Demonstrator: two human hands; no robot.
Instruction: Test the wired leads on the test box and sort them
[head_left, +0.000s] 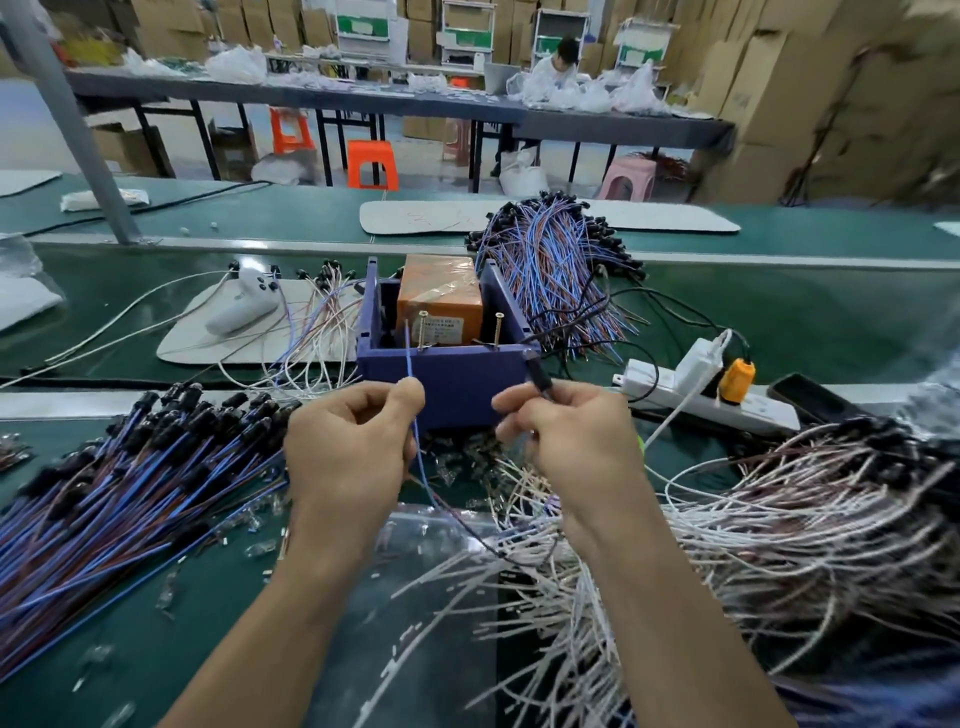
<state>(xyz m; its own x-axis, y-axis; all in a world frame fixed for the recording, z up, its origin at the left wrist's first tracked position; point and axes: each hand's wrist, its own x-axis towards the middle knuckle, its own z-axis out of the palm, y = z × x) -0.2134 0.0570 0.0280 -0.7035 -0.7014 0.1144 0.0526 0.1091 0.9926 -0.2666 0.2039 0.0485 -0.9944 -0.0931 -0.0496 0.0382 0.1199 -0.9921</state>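
Left hand (348, 447), seen from the head camera, pinches a thin blue lead (410, 358) between thumb and forefinger, just near of the test box (447, 382). The lead's upper end rises against the box's near wall, close beside the left one of two brass screws (423, 328) that stand upright on that wall; whether wire and screw touch cannot be told. Below the pinch the lead hangs down and curves right across a clear plastic sheet (415, 597).

Right hand (566, 441) is curled round a black plug (540, 378), gripping it with thumb and fingertips at the box's near right corner. A dark cable runs from the plug up past that corner.

An orange block (441, 306) sits inside the purple-blue box. Near left lies a big bundle of blue and brown leads (104, 499) with black ends. Far right of the box is another heap of blue leads (550, 275). Near right spreads a tangle of white leads (779, 525). Far left, a white controller (241, 306) rests on a pale mat (182, 348) beside a few loose leads. Right of the box lies a white power strip (675, 397) with an orange plug (736, 382) in it. All of it sits on a green bench (779, 322).
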